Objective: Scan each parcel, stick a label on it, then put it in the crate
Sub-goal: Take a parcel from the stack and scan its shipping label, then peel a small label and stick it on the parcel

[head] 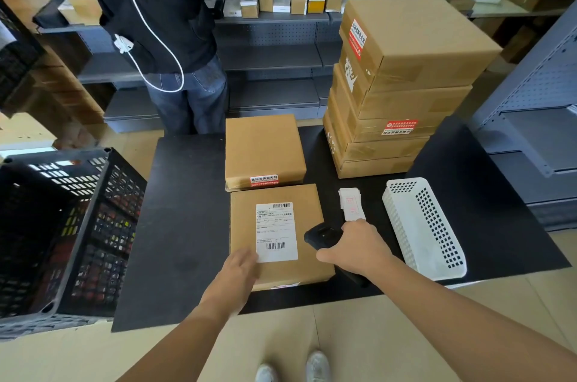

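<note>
A stockroom with grey pegboard shelves surrounds a low black table (187,225), and another person (162,22) stands at the shelves behind it. The parcel (307,213) being handled lies flat at the table's near edge with its white shipping label (276,232) face up, probably so the barcode can be read. The left hand (240,269) rests flat on the parcel's near left corner, fingers out and touching the label's edge, apparently steadying it. The right hand (356,250) is wrapped round a black scanner (321,235), wrist bent so its head points left at the label. A stack of stickers (351,203) lies just behind that hand, beside a white basket (424,225). The black crate (103,185) sits to the left, within reach.
</note>
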Tool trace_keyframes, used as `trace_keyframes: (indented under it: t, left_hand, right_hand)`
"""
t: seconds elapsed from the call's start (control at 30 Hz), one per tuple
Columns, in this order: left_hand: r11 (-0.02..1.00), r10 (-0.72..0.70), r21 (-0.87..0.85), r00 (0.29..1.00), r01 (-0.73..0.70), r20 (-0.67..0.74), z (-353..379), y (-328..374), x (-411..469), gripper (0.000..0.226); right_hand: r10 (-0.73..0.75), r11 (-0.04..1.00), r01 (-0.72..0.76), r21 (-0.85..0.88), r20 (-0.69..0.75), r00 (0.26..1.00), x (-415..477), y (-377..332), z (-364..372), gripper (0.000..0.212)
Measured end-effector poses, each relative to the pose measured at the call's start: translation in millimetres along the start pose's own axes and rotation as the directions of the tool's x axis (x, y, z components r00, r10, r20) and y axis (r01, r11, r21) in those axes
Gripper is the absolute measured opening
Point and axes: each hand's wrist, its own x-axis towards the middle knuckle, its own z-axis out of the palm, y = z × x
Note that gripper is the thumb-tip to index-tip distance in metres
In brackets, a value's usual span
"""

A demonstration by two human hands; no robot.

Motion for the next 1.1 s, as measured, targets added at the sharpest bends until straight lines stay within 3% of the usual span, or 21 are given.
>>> trace_keyframes:
  t: [0.2,0.43,0.57,0.67,0.77,1.1]
  left_hand:
    - [0.995,0.06,0.083,0.998,-0.057,-0.037,0.8,0.5,-2.1,0.048]
    - [1.0,-0.003,-0.02,1.0,0.003,-0.019,5.0,-3.7,2.2,0.051]
    - [0.997,0.015,-0.073,0.998,-0.02,-0.069,4.4,-2.6,-3.0,0.047]
    - [0.986,0.148,-0.05,0.978,-0.157,-0.146,14.9,-13.9,0.7,0.046]
    - [0.994,0.056,-0.085,0.99,-0.067,-0.133,27.3,-21.2,0.8,0.053]
    - [0.995,0.045,-0.075,0.978,-0.061,-0.202,45.6,-35.5,0.1,0.05]
  right_hand:
    - [-0.002,1.0,0.002,0.014,0.027,1.0,1.6,3.7,3.1,0.071]
    - [0.021,1.0,-0.022,0.005,0.041,0.999,7.5,14.8,7.7,0.079]
    - [0.076,0.997,-0.075,0.023,-0.032,0.997,19.0,35.9,16.4,0.085]
    - [0.158,0.987,-0.154,0.039,-0.109,0.981,38.0,59.8,29.9,0.089]
    - [0.223,0.974,-0.216,0.063,-0.144,0.964,59.0,78.9,47.5,0.08]
    - [0.247,0.969,-0.248,0.014,-0.164,0.955,94.6,87.3,83.3,0.078]
